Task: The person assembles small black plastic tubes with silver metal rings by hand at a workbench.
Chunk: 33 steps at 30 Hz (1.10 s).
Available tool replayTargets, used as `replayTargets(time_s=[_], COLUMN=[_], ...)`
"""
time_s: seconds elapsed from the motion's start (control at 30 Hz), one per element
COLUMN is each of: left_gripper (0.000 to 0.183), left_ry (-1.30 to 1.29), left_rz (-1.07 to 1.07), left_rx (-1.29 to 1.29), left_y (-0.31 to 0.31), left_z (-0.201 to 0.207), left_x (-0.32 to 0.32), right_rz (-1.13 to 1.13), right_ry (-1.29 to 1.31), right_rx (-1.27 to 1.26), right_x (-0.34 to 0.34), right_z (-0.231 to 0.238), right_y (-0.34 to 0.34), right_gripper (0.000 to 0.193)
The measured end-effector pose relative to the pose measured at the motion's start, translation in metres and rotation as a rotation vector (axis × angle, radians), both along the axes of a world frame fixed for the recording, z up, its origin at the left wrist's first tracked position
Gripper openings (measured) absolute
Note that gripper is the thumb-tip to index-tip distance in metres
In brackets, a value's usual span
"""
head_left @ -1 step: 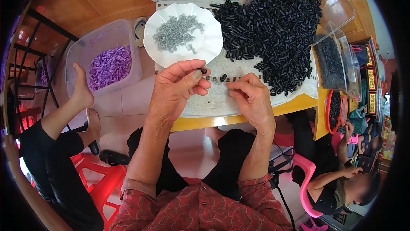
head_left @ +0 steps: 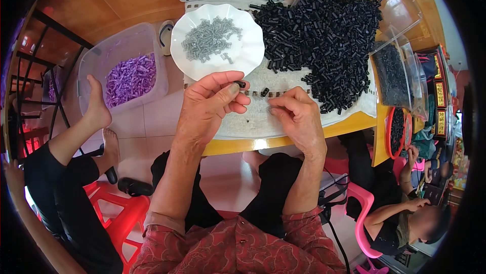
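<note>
Apparently nothing has shifted in the last instant, so the handling stands at the same point: the left hand's (head_left: 212, 98) grip is pinched on a small black piece (head_left: 241, 84), the white plate (head_left: 251, 36) at its twelve o'clock. The right hand (head_left: 299, 116) curls, its hold impossible to tell; a loose black piece (head_left: 265, 92) lies at its ten o'clock.

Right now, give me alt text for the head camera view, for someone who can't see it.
A person's left hand holds a small black piece over a pale cloth, the right hand nearby. Beyond them sit a scalloped white plate of small clear pieces and a large heap of black pieces.
</note>
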State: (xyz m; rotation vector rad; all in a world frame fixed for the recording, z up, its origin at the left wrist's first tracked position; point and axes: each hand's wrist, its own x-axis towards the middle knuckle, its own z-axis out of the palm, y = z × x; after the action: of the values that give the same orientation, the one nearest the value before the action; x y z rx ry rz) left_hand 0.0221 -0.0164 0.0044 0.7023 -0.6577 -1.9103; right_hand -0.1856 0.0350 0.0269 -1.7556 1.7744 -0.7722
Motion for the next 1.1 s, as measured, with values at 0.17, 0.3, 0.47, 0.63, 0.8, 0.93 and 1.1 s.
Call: replayTargets(time_s=[0.17,0.3,0.47,0.63,0.8,0.93,1.1], left_gripper=[0.025,0.025,0.025,0.024,0.024,0.023,0.022], left_ry=[0.126,0.186,0.149,0.083,0.074,0.030,-0.017], left_rz=[-0.077,-0.114,-0.117,-0.118,-0.136,-0.126,-0.128], left_rx=[0.018,0.025,-0.002,-0.017,-0.024,-0.032,-0.050], left_y=[0.000,0.000,0.003,0.007,0.009,0.010,0.010], left_z=[-0.001,-0.004,-0.005,-0.005,-0.006,-0.006,-0.006], left_x=[-0.001,-0.003,-0.008,-0.015,-0.017,-0.020,-0.020], right_rz=[0.017,0.022,-0.004,0.027,0.043,0.035,0.050], right_ry=[0.046,0.124,-0.043,-0.441,-0.487,-0.453,-0.374], right_rx=[-0.031,-0.120,-0.118,-0.236,-0.232,-0.202,-0.231], right_x=[0.001,0.001,0.006,0.017,0.021,0.018,0.019], right_z=[-0.003,-0.006,0.003,0.003,-0.001,-0.001,0.003], right_y=[-0.001,-0.003,-0.004,-0.003,-0.005,-0.004,-0.005], right_gripper=[0.012,0.008,0.006,0.004,0.005,0.005,0.005])
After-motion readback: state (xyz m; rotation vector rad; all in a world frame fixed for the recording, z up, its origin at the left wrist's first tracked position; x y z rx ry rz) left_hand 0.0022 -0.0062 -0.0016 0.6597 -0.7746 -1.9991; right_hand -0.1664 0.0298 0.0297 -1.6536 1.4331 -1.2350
